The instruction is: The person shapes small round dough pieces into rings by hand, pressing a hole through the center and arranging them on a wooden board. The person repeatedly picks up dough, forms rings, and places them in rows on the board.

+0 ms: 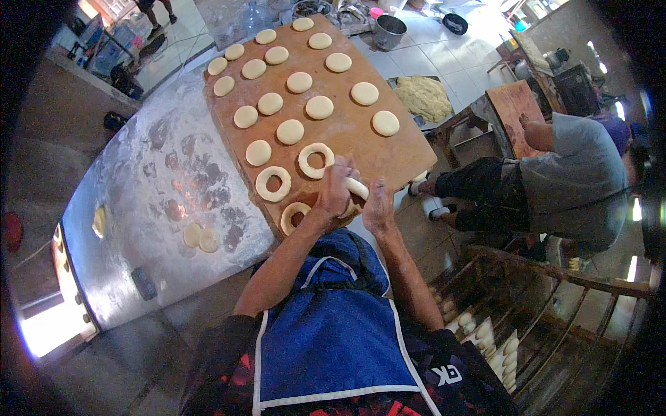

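The left hand (336, 192) and right hand (378, 208) close around a curved piece of dough (357, 188) above the near edge of the board (406, 152); its full shape is hidden. A light, even stretch should probably keep it uniform without tearing. Rings (261, 184) lie nearby, rounds (320, 107) beyond; leftward, a floury surface (125, 263).
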